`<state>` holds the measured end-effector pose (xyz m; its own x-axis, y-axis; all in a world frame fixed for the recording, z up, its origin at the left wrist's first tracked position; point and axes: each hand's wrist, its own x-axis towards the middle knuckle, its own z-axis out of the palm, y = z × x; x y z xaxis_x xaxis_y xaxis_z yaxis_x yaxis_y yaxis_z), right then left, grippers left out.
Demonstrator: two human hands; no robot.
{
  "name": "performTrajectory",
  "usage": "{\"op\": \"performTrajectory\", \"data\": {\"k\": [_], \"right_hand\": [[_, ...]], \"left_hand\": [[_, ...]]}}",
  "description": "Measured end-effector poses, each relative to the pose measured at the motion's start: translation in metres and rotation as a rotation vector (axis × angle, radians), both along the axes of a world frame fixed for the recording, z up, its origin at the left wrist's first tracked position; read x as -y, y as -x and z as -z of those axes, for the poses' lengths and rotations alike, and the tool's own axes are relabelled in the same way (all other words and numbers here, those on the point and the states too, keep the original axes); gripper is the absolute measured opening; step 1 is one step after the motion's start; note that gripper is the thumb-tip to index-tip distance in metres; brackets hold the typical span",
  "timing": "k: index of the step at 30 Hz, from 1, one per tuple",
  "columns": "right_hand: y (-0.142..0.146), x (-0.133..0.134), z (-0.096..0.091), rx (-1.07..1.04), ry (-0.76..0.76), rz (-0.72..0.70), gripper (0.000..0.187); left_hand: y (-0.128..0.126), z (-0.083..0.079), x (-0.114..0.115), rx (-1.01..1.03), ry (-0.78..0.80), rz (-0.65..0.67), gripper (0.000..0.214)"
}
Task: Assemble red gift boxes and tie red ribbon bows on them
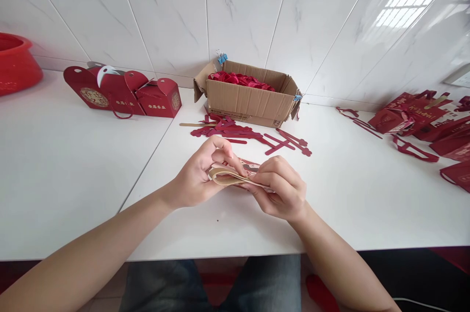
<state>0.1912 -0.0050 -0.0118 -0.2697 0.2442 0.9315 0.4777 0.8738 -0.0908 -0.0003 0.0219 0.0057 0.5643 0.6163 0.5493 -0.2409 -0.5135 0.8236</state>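
Observation:
Between my two hands is a folded piece of printed card, tan on its inner side and curled into a loop at its left end. My left hand is closed around the looped end, with a finger bent over the top. My right hand pinches the layers together at the right. A red printed part shows behind the fingers; whether it belongs to the same card I cannot tell. Just beyond my hands lies a loose pile of dark red card strips.
A cardboard box holding red ribbon stands against the tiled wall, with blue binder clips on it. Red gift boxes stand back left, near a red basin. More red boxes and a ribbon lie right.

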Motion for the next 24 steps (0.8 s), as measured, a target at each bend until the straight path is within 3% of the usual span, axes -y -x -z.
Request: {"op": "performTrajectory", "data": {"k": [5,10,18,24], "right_hand": [[0.0003,0.0010,-0.0007,-0.001,-0.045,0.013,0.012],[-0.0040,-0.0030,-0.0007,0.037,-0.077,-0.001,0.012],[-0.0050,-0.0045,-0.0003,0.025,-0.052,-0.029,0.013],[-0.0012,-0.0045,-0.0019,-0.018,0.050,-0.088,0.022]], "left_hand": [[0.0007,0.0017,-0.0005,0.003,-0.225,-0.102,0.026],[0.0027,-0.0007,-0.0017,-0.069,-0.437,-0.152,0.032],[0.0014,-0.0035,-0.0016,-0.053,-0.455,-0.182,0.022],[0.0013,0.0017,-0.0053,-0.034,-0.480,-0.183,0.018]]}}
